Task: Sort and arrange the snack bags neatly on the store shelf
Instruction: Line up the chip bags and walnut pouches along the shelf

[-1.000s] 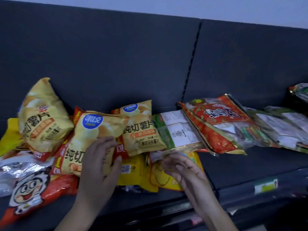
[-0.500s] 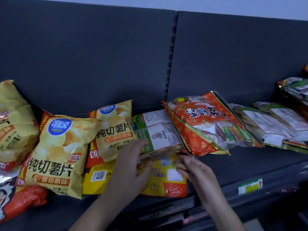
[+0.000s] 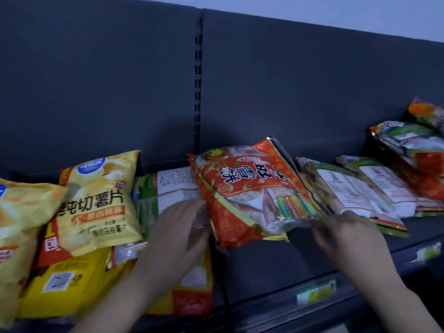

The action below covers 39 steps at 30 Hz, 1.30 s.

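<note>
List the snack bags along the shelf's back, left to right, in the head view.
Yellow crisp bag with blue logo, green-and-white bag showing its back label, red rice-cracker bag, dark green-edged bag with white label beside it.

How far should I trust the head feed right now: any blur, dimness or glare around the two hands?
Head view: dim, bluish light with no strong glare. The right hand is smeared by motion blur at the lower corner of the red bag, so its grip is unreadable. The left hand is soft-edged but clear enough. The yellow chip bag print reads, but the shelf-edge label is too blurred.
</note>
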Each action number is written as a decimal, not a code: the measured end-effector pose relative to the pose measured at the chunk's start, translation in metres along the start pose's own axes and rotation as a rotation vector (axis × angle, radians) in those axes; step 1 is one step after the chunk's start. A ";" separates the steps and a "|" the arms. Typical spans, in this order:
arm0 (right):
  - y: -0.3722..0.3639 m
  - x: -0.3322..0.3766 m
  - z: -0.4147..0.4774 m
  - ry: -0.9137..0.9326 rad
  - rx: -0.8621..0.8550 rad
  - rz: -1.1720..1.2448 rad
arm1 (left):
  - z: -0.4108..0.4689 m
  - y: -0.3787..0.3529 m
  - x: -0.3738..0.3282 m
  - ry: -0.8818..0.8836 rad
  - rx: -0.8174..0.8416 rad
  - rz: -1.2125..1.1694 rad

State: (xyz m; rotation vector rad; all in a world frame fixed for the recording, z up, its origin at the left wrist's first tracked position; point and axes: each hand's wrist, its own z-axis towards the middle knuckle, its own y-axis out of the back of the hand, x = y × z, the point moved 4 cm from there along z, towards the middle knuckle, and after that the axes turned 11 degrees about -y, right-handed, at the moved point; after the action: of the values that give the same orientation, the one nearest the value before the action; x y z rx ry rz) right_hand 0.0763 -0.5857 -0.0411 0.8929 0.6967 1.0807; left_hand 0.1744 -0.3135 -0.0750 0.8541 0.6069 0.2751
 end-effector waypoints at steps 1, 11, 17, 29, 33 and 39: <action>0.000 -0.009 0.008 0.042 -0.011 -0.004 | 0.006 -0.004 -0.001 0.028 0.003 0.015; -0.041 -0.053 0.052 0.532 0.118 0.036 | 0.028 -0.009 -0.021 0.467 -0.120 -0.107; -0.052 -0.001 0.050 0.497 0.021 0.170 | 0.054 -0.024 -0.035 0.851 -0.348 -0.708; -0.059 0.007 0.049 0.591 -0.210 0.643 | 0.051 -0.021 -0.043 1.009 -0.438 -1.327; -0.076 0.007 0.059 0.449 -0.217 0.869 | 0.049 -0.026 -0.050 0.999 -0.579 -1.281; -0.126 -0.004 0.052 -0.568 -0.107 1.653 | 0.026 -0.023 -0.047 1.008 -0.831 -1.263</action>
State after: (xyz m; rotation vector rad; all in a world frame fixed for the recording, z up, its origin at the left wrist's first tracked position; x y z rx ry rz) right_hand 0.1736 -0.6284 -0.1265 1.6041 -0.8113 2.0708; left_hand 0.1521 -0.3658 -0.0615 -0.6322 1.6750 -0.2467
